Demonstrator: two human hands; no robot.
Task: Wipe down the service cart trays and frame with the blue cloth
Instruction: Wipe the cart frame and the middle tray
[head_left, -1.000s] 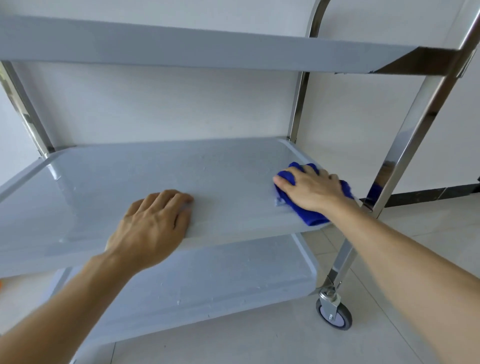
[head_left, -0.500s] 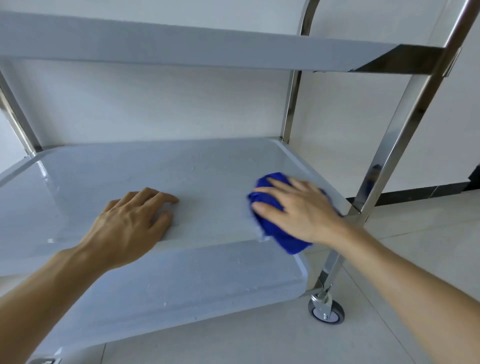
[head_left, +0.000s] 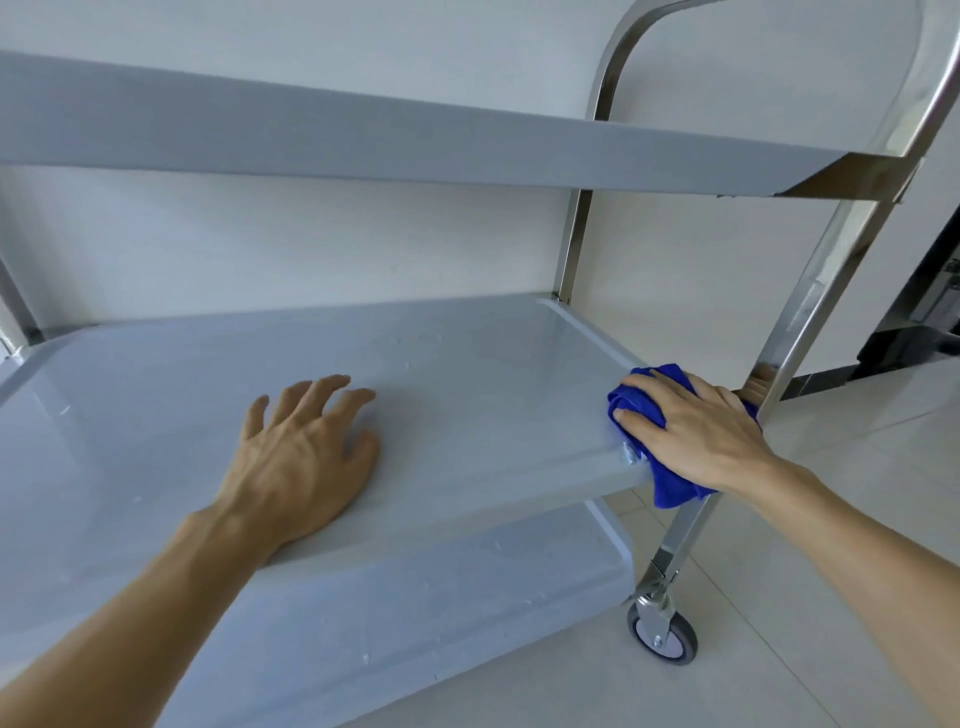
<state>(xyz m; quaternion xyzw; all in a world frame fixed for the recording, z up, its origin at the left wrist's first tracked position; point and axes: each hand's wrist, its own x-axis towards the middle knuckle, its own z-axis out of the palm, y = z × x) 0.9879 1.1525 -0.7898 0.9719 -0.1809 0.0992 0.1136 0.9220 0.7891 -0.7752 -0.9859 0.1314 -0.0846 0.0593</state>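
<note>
Blue cloth (head_left: 658, 470) sits bunched at the near right corner of the middle tray (head_left: 467, 374), where our right hand (head_left: 698, 431) presses it down, fingers spread and only lightly bent over the fabric rather than closed round it; part of the cloth hangs over the tray's near edge. Our left hand (head_left: 304, 457) rests palm-down on the same pale grey tray, left of centre and well apart from the cloth, its grip loose and open, fingers fanned and holding nothing. Small droplets dot the tray's far surface. Above, the top tray (head_left: 363, 140) crosses the view; below, the bottom tray (head_left: 415, 613) shows behind our forearms. Just beside the cloth, the polished steel frame post (head_left: 810, 312) slants up at the right, reflecting a fingertip, and curves over the top. A grey caster wheel (head_left: 662, 635) stands on the pale tiled floor (head_left: 831, 519) beneath that post. A white wall (head_left: 311, 249) lies behind the cart.
</note>
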